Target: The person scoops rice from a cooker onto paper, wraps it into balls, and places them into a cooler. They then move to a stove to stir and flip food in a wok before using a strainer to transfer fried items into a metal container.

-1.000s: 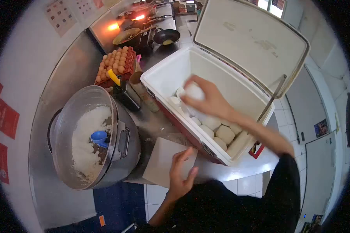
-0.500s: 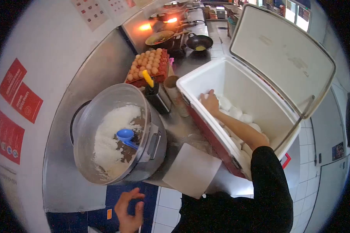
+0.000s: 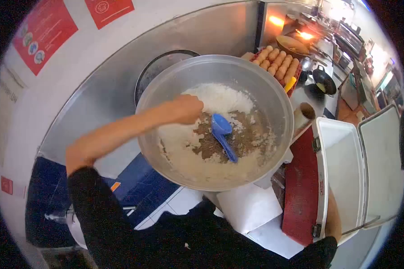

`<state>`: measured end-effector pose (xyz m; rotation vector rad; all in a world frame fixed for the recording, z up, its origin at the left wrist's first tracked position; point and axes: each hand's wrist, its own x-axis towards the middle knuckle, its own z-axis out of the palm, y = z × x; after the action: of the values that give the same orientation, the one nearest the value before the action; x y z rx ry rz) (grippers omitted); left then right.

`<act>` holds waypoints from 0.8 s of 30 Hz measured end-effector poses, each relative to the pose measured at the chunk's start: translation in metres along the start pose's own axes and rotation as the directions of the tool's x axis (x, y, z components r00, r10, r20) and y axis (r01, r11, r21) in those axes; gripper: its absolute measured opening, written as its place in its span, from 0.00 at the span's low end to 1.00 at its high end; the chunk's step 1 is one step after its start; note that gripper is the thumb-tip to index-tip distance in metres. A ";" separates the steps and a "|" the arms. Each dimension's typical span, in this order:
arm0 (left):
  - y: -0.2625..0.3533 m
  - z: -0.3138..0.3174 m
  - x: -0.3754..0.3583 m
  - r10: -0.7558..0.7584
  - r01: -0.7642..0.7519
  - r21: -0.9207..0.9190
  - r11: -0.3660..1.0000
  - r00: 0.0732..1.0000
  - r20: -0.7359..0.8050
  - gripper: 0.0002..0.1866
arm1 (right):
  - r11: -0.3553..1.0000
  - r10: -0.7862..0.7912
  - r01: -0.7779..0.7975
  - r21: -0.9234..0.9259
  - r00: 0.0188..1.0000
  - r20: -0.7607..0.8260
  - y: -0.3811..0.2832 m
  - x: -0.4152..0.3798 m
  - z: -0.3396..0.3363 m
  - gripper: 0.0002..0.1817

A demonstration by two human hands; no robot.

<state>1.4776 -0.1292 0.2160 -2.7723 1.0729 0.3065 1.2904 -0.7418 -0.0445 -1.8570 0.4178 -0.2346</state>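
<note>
A wide metal pot holds white flour, with a blue scoop lying on the bare patch at its middle. My left hand is over the flour at the left of the scoop, fingers curled downward; whatever it may hold is hidden. On the right stands a red and white cooler box with its lid raised. My right forearm reaches down inside it, and that hand is hidden behind the wall.
Egg trays with eggs stand behind the pot beside a yellow handle. A brown-rimmed cylinder is near the cooler. Farther back are a black wok and a burner flame. A pale square sheet lies in front.
The view has turned left toward the pot. My left hand has moved from in front of the pot to over the flour. My right hand has gone out of sight inside the cooler.
</note>
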 end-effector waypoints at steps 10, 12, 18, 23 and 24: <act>0.075 0.101 0.108 0.010 -0.092 -0.708 0.700 0.993 -0.119 0.20 | 0.962 0.092 -0.103 -0.253 0.994 -0.056 -0.189 -0.131 0.016 0.35; 0.089 0.110 0.132 0.060 -0.192 -0.702 0.685 0.976 -0.209 0.19 | 0.821 0.094 -0.129 -0.556 0.991 -0.091 -0.188 -0.134 0.020 0.34; -0.004 0.060 0.172 0.195 -0.379 -0.457 0.805 0.896 -0.399 0.18 | 0.912 0.074 -0.102 -0.397 0.994 -0.086 -0.225 -0.132 0.042 0.27; -0.036 0.060 0.208 -0.029 -0.042 -0.188 0.981 0.932 -0.362 0.15 | 0.925 -0.013 0.004 -0.379 1.000 -0.024 -0.217 -0.120 0.039 0.20; -0.023 0.072 0.215 0.118 -0.178 -0.114 0.977 0.905 -0.410 0.14 | 0.930 0.008 -0.035 -0.367 0.997 -0.072 -0.220 -0.122 0.042 0.19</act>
<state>1.6388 -0.2355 0.0951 -2.9700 1.4089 -0.1891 1.2312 -0.5954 0.1559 -2.2157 0.5601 -0.2170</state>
